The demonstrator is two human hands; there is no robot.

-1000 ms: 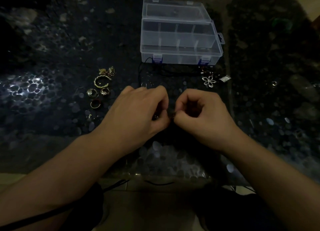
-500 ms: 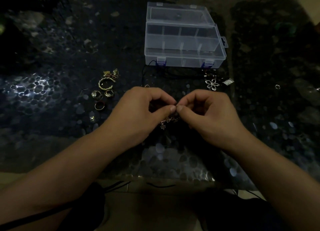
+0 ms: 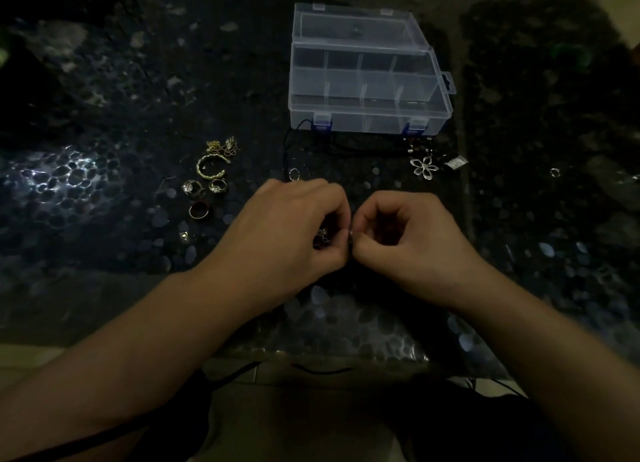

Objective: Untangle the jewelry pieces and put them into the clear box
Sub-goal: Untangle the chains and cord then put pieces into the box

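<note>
The left hand (image 3: 287,229) and right hand (image 3: 405,236) pinch a small tangled metal jewelry piece (image 3: 322,236) between curled fingertips; the open clear plastic compartment box (image 3: 367,115) lies beyond them.

Landmark: clear box (image 3: 367,77), lid open, on the dark pebble-patterned tabletop (image 3: 104,191); its compartments look empty.
Left hand (image 3: 287,229): near side of the box, fingers curled, fingertips pinching a small jewelry tangle (image 3: 322,238).
Right hand (image 3: 405,233): just right of the left hand, fingertips meeting it at the same tangle.
Black cord (image 3: 346,146): lies along the box's front wall.
Flower pendant (image 3: 424,166): just in front of the box's right front corner.
Gold bangle (image 3: 212,168): in front and left of the box.
Rings (image 3: 204,187): just nearer than the bangle, four in a loose group.
Small ring (image 3: 555,172): well right of the box.
</note>
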